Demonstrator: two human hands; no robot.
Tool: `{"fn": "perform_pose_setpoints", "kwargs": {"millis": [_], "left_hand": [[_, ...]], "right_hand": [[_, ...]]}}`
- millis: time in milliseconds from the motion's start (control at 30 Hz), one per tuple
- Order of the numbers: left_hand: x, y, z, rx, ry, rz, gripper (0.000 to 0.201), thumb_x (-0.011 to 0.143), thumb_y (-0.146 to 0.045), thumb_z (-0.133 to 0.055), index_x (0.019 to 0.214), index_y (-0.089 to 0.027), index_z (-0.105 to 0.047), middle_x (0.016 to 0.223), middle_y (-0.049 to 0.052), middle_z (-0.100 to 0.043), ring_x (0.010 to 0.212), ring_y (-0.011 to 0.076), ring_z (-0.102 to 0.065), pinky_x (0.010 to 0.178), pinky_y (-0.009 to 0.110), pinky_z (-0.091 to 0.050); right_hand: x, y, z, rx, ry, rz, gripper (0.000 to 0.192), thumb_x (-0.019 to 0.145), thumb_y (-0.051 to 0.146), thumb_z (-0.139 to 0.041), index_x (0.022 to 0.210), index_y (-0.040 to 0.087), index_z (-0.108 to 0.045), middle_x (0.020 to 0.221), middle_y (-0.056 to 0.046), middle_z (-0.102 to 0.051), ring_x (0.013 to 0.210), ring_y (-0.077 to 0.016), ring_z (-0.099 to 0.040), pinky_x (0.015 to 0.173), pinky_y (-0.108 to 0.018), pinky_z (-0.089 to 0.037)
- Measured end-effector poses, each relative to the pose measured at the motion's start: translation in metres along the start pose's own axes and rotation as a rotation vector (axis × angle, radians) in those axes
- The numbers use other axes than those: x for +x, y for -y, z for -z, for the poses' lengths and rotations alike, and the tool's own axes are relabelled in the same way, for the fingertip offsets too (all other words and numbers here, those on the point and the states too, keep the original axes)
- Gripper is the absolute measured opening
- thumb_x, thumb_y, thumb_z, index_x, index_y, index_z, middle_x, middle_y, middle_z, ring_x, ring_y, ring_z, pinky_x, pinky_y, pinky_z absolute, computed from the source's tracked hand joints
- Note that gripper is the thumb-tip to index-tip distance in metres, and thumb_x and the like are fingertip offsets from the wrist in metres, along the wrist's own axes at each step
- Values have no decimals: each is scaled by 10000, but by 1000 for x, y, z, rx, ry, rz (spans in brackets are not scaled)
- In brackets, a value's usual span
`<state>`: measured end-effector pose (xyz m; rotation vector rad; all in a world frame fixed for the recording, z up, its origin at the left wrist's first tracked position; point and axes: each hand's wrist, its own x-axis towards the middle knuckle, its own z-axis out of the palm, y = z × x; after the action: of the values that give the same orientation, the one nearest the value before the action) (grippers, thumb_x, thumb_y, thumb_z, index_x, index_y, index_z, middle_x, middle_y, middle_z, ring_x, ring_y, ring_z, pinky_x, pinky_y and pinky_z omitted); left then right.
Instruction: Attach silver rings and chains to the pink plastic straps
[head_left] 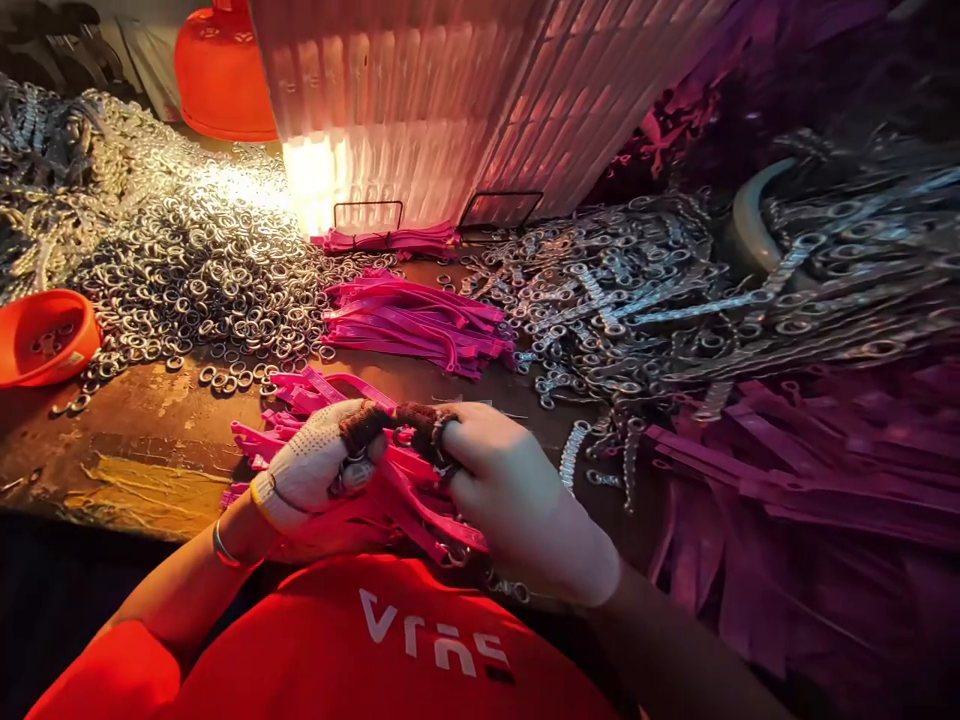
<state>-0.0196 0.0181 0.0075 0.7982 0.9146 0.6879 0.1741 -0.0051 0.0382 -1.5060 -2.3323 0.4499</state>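
My left hand (319,465), in a white dotted glove with brown wrapping on the fingers, is closed around some small metal rings (352,472). Its fingertips almost meet those of my right hand (502,480), also gloved and wrapped in brown. That hand is closed too, with metal rings (444,440) showing at its curled fingers. What lies between the fingertips is too small and covered to make out. Directly beneath both hands, pink straps (405,490) spread across my lap and the table edge, and a metal ring (455,555) shows at the end of one.
Loose metal rings (202,280) heap at the left beside an orange bowl (82,340). A pink strap bundle (420,320) lies ahead. Metal chain-like strips (630,290) pile up at the right, above more pink straps (810,470). A ribbed panel (420,100) stands behind.
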Motion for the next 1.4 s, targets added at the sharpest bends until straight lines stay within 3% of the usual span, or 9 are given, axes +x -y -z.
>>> {"fn": "perform_pose_setpoints", "kwargs": {"millis": [100,267,467,633,800,1067,1200,1267,1400], "left_hand": [[-6,-2,-4,156,7,9,409,898,-500,-610,679,-166,-520,521,-48,-441,382,39,-323,363,169,-220],[-8,-7,-5,302,70,54,406,889,-519,-595,671,-185,-519,495,-54,-424,376,58,-304,372,198,-220],[-2,1,-4,734,133,-269,123,849,-223,-618,772,-156,-686,725,13,-645,651,119,-498,599,206,-359],[1,1,-3,584,121,-132,274,903,-385,-607,809,-152,-717,697,16,-615,621,121,-456,577,214,-348],[-2,3,-4,672,97,-160,280,887,-402,-639,840,-148,-749,760,43,-660,700,151,-521,636,223,-387],[7,10,-4,651,140,-151,255,869,-347,-633,717,-147,-682,724,35,-635,671,138,-505,592,206,-388],[-5,-14,-3,561,197,64,362,872,-442,-628,652,-155,-639,488,-7,-484,421,71,-345,402,185,-236],[-17,-37,7,566,223,149,327,849,-443,-654,705,-151,-689,461,0,-501,354,52,-311,349,171,-194],[-33,-83,43,648,4,178,191,826,-274,-639,921,-158,-756,497,-28,-596,320,18,-362,344,83,-199]], "right_hand": [[3,2,-7,-212,13,16,218,730,58,-479,771,188,-648,818,-99,-671,731,-209,-528,657,-311,-357],[-2,6,-18,-402,21,106,218,804,47,-478,757,178,-645,788,-125,-638,681,-215,-474,606,-349,-269],[-11,2,-24,-415,-28,116,201,809,72,-502,708,184,-635,741,-118,-609,662,-217,-455,599,-350,-259],[-11,-1,-14,-287,84,25,196,803,131,-542,946,156,-675,957,-138,-672,800,-237,-557,673,-337,-354],[-5,-1,-10,-287,373,-130,184,812,137,-534,946,161,-657,768,-97,-694,708,-229,-625,585,-322,-305],[-10,4,-31,-385,443,27,259,921,121,-402,953,122,-659,725,-150,-697,650,-245,-649,528,-332,-223],[-11,1,-14,-354,379,74,206,916,180,-453,983,119,-638,668,-112,-671,588,-222,-607,522,-331,-180],[-15,0,1,-347,330,72,181,884,220,-514,982,124,-632,685,-104,-674,573,-213,-587,528,-328,-175],[-30,-8,17,-347,200,-25,192,859,239,-568,987,125,-653,734,-98,-680,628,-218,-594,556,-323,-241]]}}
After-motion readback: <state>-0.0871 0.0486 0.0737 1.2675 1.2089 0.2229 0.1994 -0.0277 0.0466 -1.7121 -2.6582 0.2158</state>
